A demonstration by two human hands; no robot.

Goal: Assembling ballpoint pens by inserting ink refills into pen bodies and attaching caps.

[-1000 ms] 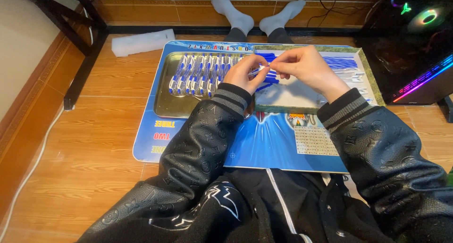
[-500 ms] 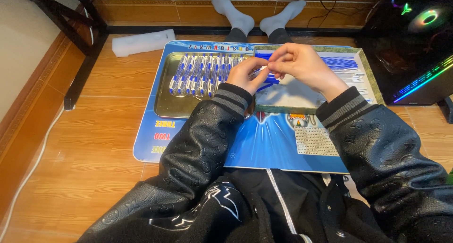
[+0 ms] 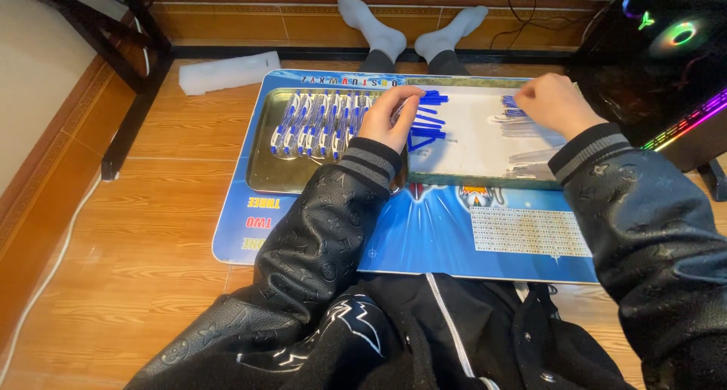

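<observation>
So the hands were bunched together over the middle half a second back, and now they've split. Left hand (image 3: pixel 388 117) has swung to the metal tray (image 3: pixel 261 174), fingers pinched on what looks like a finished pen (image 3: pixel 400 111) beside the row of pens (image 3: pixel 318 125). Right hand (image 3: pixel 549 102) is off at the clear barrels (image 3: pixel 519 125), fingers curled, can't tell if it's got one. Blue refills (image 3: pixel 428 125) sit between them.
</observation>
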